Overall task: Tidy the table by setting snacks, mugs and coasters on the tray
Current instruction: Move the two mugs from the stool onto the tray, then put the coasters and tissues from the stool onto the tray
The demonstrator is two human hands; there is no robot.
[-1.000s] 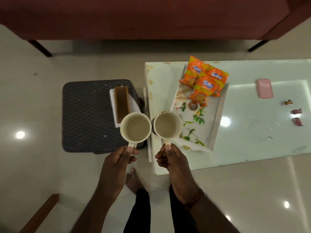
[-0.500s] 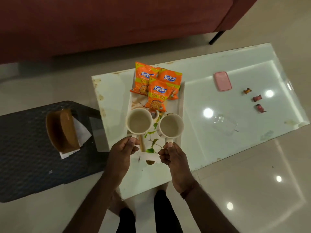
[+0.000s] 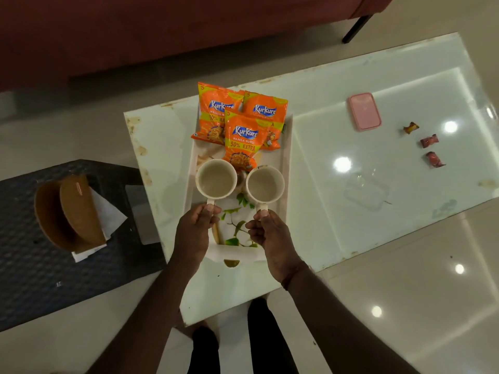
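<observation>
The left hand pinched the small handle of a round cream mug, and the right hand pinched the handle of a second cream mug just the same way. Both mugs sat side by side over the middle of the tray, close but not touching, and I could not tell if their bottoms had reached it. Their insides looked smooth and pale. The tray was a long white rectangle with a raised rim and green leaves painted on its floor. At its far end lay three shiny orange Kurkure snack packets, crinkly and puffed, piled partly on top of each other. The nearest packet reached almost to the mugs. The tray rested on a glossy white table that had brown stains along its left edge and bright spots of light on its top. Further right on the table lay a flat pink case with rounded corners. Past it were three little wrapped candies, set apart in a row. To the left of the table stood a dark woven stool. On it was a curved brown holder with white paper napkins poking out.
</observation>
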